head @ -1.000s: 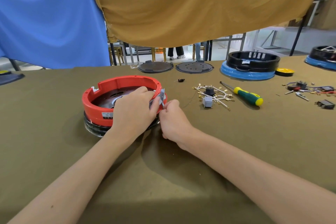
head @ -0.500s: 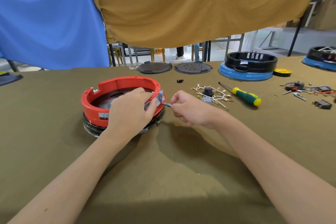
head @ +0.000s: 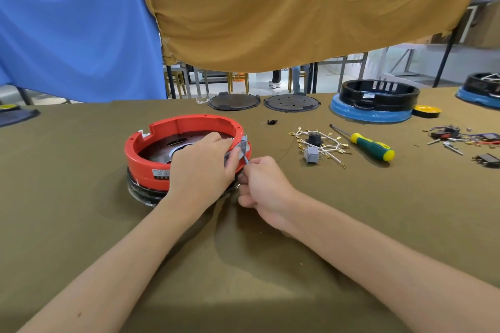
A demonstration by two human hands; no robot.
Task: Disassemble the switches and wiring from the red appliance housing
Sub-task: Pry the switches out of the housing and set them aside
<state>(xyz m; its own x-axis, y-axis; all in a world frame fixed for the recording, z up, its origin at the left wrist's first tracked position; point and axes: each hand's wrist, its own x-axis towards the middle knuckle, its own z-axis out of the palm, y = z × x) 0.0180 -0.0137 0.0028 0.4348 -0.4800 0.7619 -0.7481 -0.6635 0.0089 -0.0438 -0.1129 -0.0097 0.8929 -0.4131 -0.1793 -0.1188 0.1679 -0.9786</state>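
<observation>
Little here I can read. A small white label (head: 161, 173) sits on the outer wall of the red housing (head: 189, 123), left of centre in the frame, just beside my left wrist; it carries rows of dark print, too small and blurred for me to make out a word or number. The yellow disc (head: 427, 110) at the right edge, beside the black housing (head: 378, 93), shows a faint mark, unreadable. No brand or number elsewhere that I can tell.
</observation>
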